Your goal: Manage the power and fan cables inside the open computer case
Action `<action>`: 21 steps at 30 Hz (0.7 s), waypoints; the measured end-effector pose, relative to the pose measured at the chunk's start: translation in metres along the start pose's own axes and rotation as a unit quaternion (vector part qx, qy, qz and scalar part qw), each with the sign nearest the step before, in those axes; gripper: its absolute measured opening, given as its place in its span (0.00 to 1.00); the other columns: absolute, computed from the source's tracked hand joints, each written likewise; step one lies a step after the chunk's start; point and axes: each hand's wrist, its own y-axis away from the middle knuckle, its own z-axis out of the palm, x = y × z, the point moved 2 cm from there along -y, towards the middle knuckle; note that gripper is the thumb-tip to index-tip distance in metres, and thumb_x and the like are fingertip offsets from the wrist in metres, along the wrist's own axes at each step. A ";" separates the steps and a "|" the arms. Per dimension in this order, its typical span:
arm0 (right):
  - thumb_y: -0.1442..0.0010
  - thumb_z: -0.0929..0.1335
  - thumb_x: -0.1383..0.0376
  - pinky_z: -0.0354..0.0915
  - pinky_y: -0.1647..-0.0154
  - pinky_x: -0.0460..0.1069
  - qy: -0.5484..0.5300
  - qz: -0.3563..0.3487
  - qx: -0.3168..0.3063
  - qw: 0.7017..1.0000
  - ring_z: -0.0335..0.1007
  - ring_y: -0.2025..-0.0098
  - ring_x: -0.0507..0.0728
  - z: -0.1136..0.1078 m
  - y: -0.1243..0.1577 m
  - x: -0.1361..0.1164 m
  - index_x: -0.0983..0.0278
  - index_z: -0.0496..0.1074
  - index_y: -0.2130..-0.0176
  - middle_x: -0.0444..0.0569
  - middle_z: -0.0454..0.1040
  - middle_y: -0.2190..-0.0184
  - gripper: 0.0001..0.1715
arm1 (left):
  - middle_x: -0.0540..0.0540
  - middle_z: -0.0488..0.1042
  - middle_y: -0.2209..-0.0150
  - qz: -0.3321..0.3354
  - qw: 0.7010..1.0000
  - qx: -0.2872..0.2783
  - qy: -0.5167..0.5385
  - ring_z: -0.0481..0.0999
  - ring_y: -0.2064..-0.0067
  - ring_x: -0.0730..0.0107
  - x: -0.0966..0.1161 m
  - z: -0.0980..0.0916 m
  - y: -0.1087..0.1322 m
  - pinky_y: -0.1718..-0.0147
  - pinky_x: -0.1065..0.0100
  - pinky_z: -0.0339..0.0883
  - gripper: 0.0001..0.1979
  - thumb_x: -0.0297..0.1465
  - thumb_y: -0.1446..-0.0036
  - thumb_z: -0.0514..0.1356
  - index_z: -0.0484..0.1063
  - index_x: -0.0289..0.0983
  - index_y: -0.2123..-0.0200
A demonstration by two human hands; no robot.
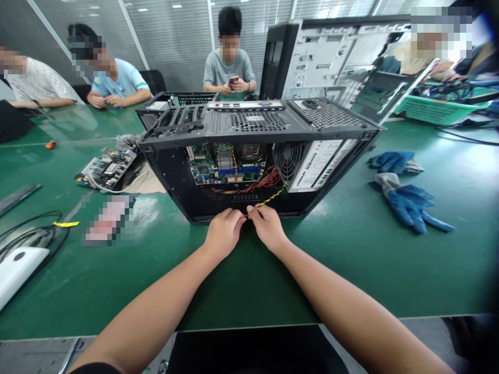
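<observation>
A black computer case (163, 176) stands before me with its side open. Inside sits a green motherboard (202, 169), and a power supply (317, 163) with a fan grille is fixed at the right. From the power supply a twisted yellow-and-black cable (273, 196) runs down to the case's near edge. My left hand (225, 231) pinches this cable near its lower end. Right beside it, my right hand (267, 226) is closed on the same cable. The cable's tip is hidden by the fingers. A bundle of red and multicoloured wires (253, 186) lies below the motherboard.
Blue work gloves (409, 200) lie at the right, and a green basket (436, 109) of cables stands behind. Another open case (323, 57) rises at the back. At left are circuit boards (109, 166), a pixelated flat object (109, 218) and black cables (58, 239). Several people sit around the table.
</observation>
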 end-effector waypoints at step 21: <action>0.38 0.64 0.51 0.53 0.71 0.50 -0.008 -0.007 0.003 1.000 0.55 0.75 0.53 0.001 0.000 0.001 0.60 0.59 0.79 0.41 0.59 0.80 0.24 | 0.48 0.71 0.72 0.008 1.000 0.021 -0.014 0.70 0.70 0.69 0.002 -0.002 0.001 0.68 0.68 0.62 0.09 0.31 0.36 0.58 0.72 0.37 0.70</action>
